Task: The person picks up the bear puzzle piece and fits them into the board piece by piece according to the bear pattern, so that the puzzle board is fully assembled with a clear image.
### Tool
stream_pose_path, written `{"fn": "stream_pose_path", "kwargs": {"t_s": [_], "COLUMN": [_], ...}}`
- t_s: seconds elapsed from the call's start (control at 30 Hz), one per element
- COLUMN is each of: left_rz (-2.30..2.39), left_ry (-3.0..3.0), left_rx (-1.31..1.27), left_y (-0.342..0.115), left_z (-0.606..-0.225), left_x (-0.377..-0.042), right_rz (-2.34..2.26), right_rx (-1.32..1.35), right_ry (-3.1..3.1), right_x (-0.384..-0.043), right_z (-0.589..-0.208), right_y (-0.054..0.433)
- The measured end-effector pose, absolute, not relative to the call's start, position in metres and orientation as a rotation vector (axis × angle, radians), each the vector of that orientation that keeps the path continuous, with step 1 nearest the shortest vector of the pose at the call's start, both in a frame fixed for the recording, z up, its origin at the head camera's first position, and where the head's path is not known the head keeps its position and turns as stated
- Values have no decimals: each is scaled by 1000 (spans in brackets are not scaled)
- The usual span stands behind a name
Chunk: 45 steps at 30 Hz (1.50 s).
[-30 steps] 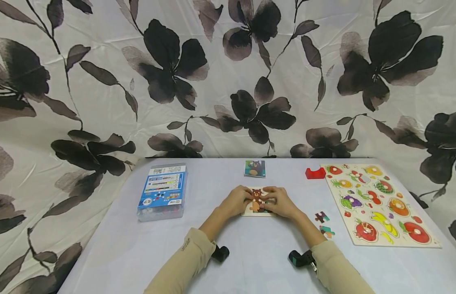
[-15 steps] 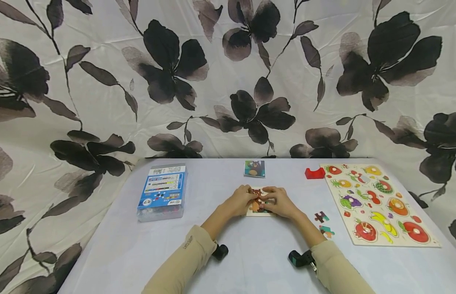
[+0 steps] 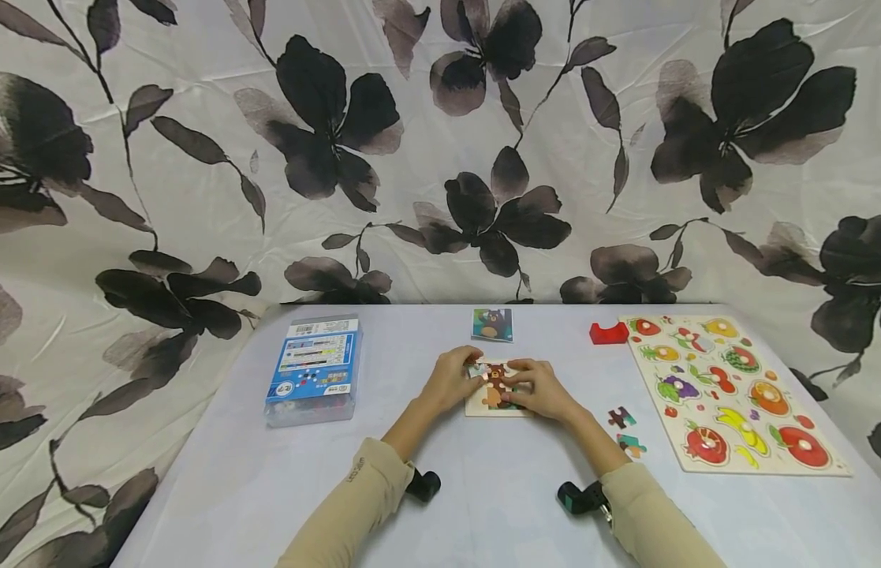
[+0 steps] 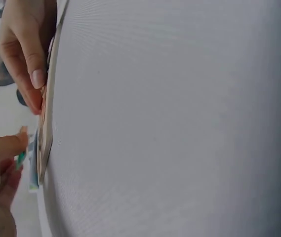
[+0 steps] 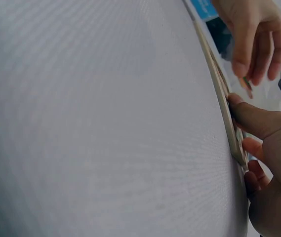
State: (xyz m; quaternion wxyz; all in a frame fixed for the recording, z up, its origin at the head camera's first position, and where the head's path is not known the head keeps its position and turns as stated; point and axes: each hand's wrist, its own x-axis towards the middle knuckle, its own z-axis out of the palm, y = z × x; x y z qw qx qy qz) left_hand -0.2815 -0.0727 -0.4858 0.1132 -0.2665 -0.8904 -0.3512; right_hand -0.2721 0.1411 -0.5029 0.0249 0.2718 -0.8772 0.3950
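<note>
On the table lies a small wooden jigsaw board with brown bear pieces set in it. My left hand is over the board's upper left side. Between its thumb and fingers it pinches a jigsaw piece, tilted and raised off the board; green and orange show on it in the left wrist view. My right hand holds the board's right side with bent fingers, its thumb touching the board. That hand hides the right part of the picture.
Two loose jigsaw pieces lie right of my right forearm. Further right are a fruit puzzle board and a red block. A bear picture card sits behind the board, and a clear box with a blue label stands left.
My left hand first reached right over the bear pieces, then drew back to the upper left, with the piece now raised. The right hand has stayed on the board.
</note>
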Motion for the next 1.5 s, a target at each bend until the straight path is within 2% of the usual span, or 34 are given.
{"fn": "stream_pose_path", "kwargs": {"t_s": [0.3, 0.7, 1.2, 1.5], "left_rz": [-999, -987, -695, -557], "left_ry": [-2346, -2455, -2647, -2666], "left_rx": [-780, -676, -926, -992], "left_y": [-73, -77, -72, -68], "left_z": [-487, -493, -494, -497], "left_x": [-283, -287, -279, -279], "right_rz": [1189, 1190, 1203, 1205], "right_rx": [817, 831, 834, 819], "right_ry": [-2762, -2751, -2739, -2747], "right_x": [-271, -273, -271, -271], "right_z": [-499, -497, -500, -501], "right_y": [140, 140, 140, 140]}}
